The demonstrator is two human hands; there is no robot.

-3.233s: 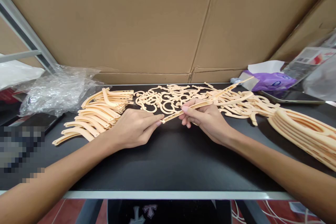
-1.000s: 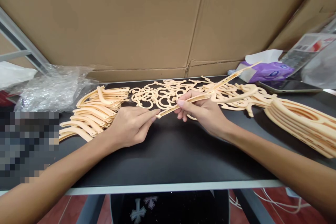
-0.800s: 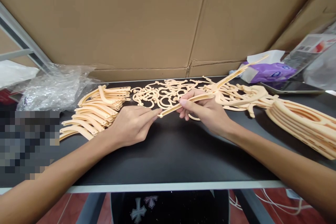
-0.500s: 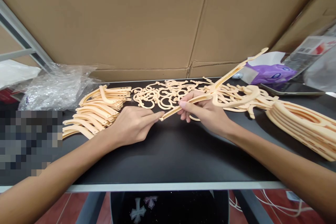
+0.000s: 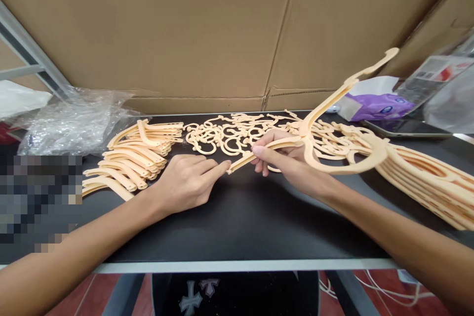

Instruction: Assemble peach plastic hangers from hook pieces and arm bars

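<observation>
A beige plastic clothes hanger [image 5: 331, 96] is held above the black table, with two arms and a large open loop. My right hand [image 5: 283, 155] is closed around its nearer arm, thumb on top. At that arm's tip, the fingers of my left hand [image 5: 192, 177] pinch the end; any small part between them is hidden. The far arm slants up to the right and ends in a curved hook piece [image 5: 377, 64]. Behind my hands lies a spread of loose beige hook pieces [image 5: 207, 136]. Left of my left hand is a pile of curved arm pieces [image 5: 129, 163].
Stacked beige hangers [image 5: 433, 177] lie at the right. Behind them are a purple tissue pack [image 5: 385, 106] and a dark flat tablet-like device [image 5: 411, 127]. Crumpled clear plastic [image 5: 70, 123] sits at the back left. A cardboard wall [image 5: 185, 34] closes off the table's back.
The hanger has turned in my right hand: its loop now faces me more broadly, and its far arm with the hook piece has swung up and right. My left fingers stay at the near tip.
</observation>
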